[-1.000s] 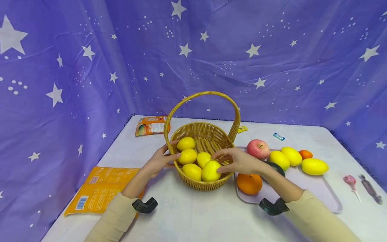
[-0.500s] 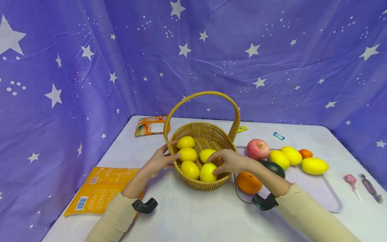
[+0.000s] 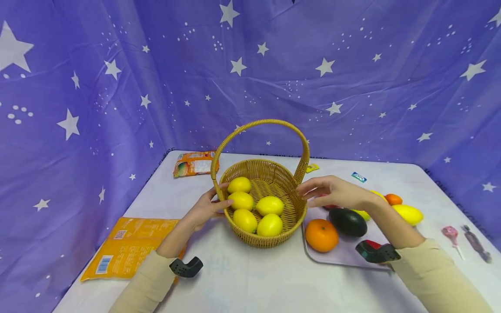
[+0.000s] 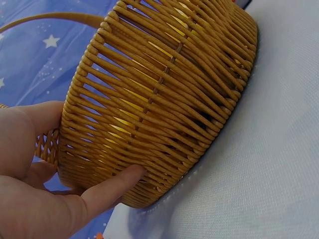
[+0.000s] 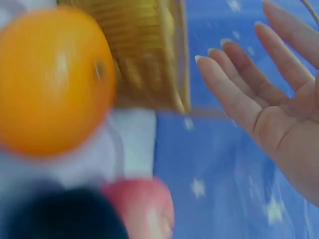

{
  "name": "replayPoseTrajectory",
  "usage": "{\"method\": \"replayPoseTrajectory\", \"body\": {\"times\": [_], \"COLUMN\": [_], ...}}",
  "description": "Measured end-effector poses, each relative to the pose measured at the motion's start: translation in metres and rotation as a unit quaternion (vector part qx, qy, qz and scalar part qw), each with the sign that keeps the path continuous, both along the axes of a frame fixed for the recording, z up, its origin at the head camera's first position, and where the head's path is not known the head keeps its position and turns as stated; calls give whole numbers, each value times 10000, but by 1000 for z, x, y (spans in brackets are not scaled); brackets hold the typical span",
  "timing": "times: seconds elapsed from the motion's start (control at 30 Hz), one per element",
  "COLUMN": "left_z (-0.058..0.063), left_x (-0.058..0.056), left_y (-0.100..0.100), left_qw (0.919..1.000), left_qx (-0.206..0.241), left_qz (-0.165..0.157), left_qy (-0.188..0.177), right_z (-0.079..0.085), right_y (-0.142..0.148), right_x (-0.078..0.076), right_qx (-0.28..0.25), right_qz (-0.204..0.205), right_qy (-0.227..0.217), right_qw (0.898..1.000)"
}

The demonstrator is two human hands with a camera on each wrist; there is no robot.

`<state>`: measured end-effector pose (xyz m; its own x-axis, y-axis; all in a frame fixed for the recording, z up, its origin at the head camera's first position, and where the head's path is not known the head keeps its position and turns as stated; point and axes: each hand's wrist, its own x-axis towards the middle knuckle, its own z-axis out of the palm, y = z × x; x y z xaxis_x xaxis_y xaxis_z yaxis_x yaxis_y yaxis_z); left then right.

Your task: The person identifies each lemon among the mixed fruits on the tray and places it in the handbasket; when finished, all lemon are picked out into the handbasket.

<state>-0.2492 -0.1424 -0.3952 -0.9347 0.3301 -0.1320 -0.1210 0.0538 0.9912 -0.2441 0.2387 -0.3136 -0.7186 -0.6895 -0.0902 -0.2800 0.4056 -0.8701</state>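
Observation:
A wicker basket (image 3: 260, 241) with a tall arched handle stands mid-table. Inside, several lemons lie toward its left and front, among them a front lemon (image 3: 270, 225) and one behind it (image 3: 270, 205). My left hand (image 3: 207, 206) holds the basket's left side, one finger lying along the outer weave (image 4: 149, 114) in the left wrist view. Over the tray's left part, just right of the rim, hovers my right hand (image 3: 338, 191), fingers spread and holding nothing. It covers most of an apple (image 5: 144, 206), which shows in the right wrist view.
A pale tray (image 3: 344, 263) carries an orange (image 3: 322, 235), a dark green avocado (image 3: 347, 222) and several lemons (image 3: 409, 215). Farther right lie a lollipop (image 3: 451, 233) and a wrapped candy (image 3: 475, 243). Orange packets lie at front left (image 3: 129, 248) and back left (image 3: 195, 164).
My right hand has let go of the front lemon and moved out of the basket to the right, over the tray. Lemons inside have shifted slightly. My left hand keeps its place.

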Motion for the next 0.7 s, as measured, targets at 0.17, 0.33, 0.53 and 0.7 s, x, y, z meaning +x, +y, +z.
{"method": "replayPoseTrajectory", "body": {"times": [0.17, 0.33, 0.53, 0.7], "left_z": [0, 1, 3, 2], "left_x": [0, 1, 2, 1], "left_y": [0, 0, 0, 1], "left_qw": [10000, 10000, 9999, 10000], "left_qx": [13, -12, -42, -82], "left_qz": [-22, -54, -72, -21], "left_qy": [23, 44, 62, 41], "right_z": [10, 2, -18, -37], "right_y": [59, 122, 185, 216], "right_x": [3, 8, 16, 22], "right_qx": [263, 427, 476, 992], "right_qz": [-642, -1183, -1559, -1965], "right_qy": [463, 641, 740, 858], "right_qw": [9965, 9900, 9839, 9717]}}
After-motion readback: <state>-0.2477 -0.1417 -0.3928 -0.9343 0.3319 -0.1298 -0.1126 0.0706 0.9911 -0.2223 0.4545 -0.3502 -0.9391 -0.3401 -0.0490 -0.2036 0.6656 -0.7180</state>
